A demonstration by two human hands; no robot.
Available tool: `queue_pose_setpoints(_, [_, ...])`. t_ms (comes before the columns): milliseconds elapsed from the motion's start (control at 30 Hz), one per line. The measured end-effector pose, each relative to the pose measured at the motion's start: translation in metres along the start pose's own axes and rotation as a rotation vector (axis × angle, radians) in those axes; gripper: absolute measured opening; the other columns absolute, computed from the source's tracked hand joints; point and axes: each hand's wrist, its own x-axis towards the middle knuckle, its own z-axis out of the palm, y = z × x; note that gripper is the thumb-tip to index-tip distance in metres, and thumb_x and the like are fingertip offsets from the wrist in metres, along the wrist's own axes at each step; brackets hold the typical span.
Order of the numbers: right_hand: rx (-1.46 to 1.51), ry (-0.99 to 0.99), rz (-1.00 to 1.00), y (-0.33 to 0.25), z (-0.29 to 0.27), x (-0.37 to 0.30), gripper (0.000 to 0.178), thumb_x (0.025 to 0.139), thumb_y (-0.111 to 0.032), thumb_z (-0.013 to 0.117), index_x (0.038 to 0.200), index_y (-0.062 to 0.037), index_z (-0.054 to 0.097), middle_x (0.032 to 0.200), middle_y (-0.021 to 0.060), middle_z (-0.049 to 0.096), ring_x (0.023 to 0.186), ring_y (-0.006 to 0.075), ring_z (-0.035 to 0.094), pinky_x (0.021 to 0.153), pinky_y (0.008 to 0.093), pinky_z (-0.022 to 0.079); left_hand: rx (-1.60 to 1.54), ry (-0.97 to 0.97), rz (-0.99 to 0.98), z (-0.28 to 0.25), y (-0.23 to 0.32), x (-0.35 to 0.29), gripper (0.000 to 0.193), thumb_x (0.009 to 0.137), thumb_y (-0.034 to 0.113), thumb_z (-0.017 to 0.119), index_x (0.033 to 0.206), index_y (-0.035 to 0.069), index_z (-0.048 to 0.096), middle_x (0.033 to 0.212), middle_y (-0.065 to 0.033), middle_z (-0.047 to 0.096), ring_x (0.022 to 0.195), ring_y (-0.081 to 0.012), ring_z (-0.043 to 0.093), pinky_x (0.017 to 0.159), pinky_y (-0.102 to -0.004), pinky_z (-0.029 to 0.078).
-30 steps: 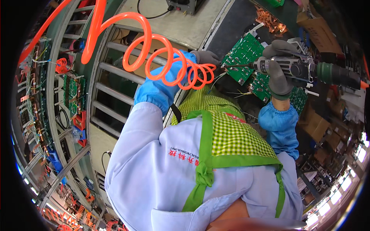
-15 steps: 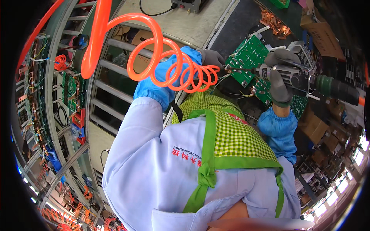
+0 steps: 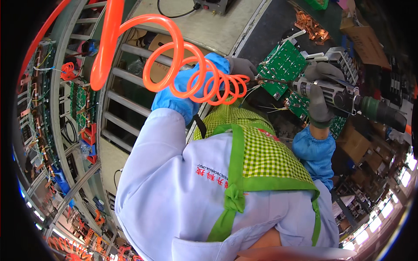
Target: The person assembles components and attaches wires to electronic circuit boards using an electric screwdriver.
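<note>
My right hand (image 3: 321, 98), in a grey glove, is wrapped round a pistol-like air screwdriver (image 3: 342, 95) with a metal body and a dark green end. Its long thin bit points left and crosses over a green circuit board (image 3: 283, 63). Beside the bit's tip is my left hand (image 3: 242, 67), also gloved in grey, with its fingers bent together. What they pinch, if anything, is too small to make out, and an orange coil hose (image 3: 178, 65) partly covers that arm. A second green board (image 3: 298, 104) lies just below the bit, with thin wires near it.
Copper-coloured parts (image 3: 311, 27) lie in a heap on the dark bench, near a green bin (image 3: 318, 3) and a cardboard box (image 3: 365, 41). White-grey finned parts (image 3: 342, 58) stand behind the driver. To the left run a roller conveyor (image 3: 126, 87) and racks of boards (image 3: 80, 104).
The screwdriver and my right hand have shifted slightly right and its rear end has dipped a little. My left hand and the large board have moved slightly to the right.
</note>
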Motion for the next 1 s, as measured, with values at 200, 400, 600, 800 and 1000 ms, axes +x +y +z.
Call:
queue_pose_setpoints(200, [-0.006, 0.046, 0.104, -0.007, 0.007, -0.003, 0.043, 0.075, -0.002, 0.065, 0.115, -0.0006, 0.051, 0.095, 0.0079, 0.061, 0.082, 0.013, 0.059, 0.072, 0.0286, 0.051, -0.053, -0.026, -0.077, 0.003, -0.005, 0.014, 0.023, 0.082, 0.011, 0.054, 0.103, 0.005, 0.061, 0.087, -0.0094, 0.064, 0.078, -0.0189, 0.06, 0.07, -0.0354, 0.048])
queue_pose_setpoints(400, [0.046, -0.046, 0.075, -0.009, 0.018, 0.008, 0.042, 0.074, -0.001, 0.067, 0.114, 0.0001, 0.053, 0.089, 0.0082, 0.063, 0.072, 0.0108, 0.06, 0.065, 0.0255, 0.052, -0.123, -0.001, -0.141, 0.008, 0.0, 0.009, 0.024, 0.082, 0.012, 0.054, 0.103, 0.005, 0.061, 0.087, -0.0092, 0.064, 0.079, -0.0189, 0.06, 0.071, -0.0354, 0.048])
queue_pose_setpoints(600, [0.008, 0.007, 0.077, -0.007, 0.023, 0.005, 0.039, 0.075, -0.003, 0.066, 0.112, -0.0005, 0.054, 0.087, 0.008, 0.062, 0.069, 0.0099, 0.058, 0.062, 0.0234, 0.049, -0.193, 0.013, -0.212, 0.018, 0.007, 0.006, 0.024, 0.082, 0.012, 0.054, 0.104, 0.006, 0.061, 0.088, -0.009, 0.064, 0.079, -0.019, 0.06, 0.071, -0.0354, 0.048])
queue_pose_setpoints(800, [-0.107, -0.046, -0.024, -0.003, 0.02, 0.004, 0.033, 0.079, -0.012, 0.059, 0.11, -0.0011, 0.052, 0.088, 0.0127, 0.064, 0.079, 0.0178, 0.061, 0.074, 0.0332, 0.05, -0.264, 0.022, -0.28, 0.016, -0.001, 0.009, 0.024, 0.082, 0.013, 0.054, 0.104, 0.006, 0.061, 0.088, -0.0088, 0.064, 0.079, -0.019, 0.06, 0.072, -0.0354, 0.048])
queue_pose_setpoints(1000, [-0.072, 0.032, 0.04, -0.002, 0.023, 0.001, 0.03, 0.079, -0.013, 0.059, 0.106, -0.0021, 0.052, 0.087, 0.0131, 0.063, 0.077, 0.0186, 0.061, 0.073, 0.0335, 0.05, -0.319, 0.03, -0.345, 0.019, 0.002, 0.01, 0.025, 0.081, 0.013, 0.054, 0.104, 0.007, 0.061, 0.088, -0.0086, 0.064, 0.08, -0.0191, 0.06, 0.072, -0.0354, 0.048])
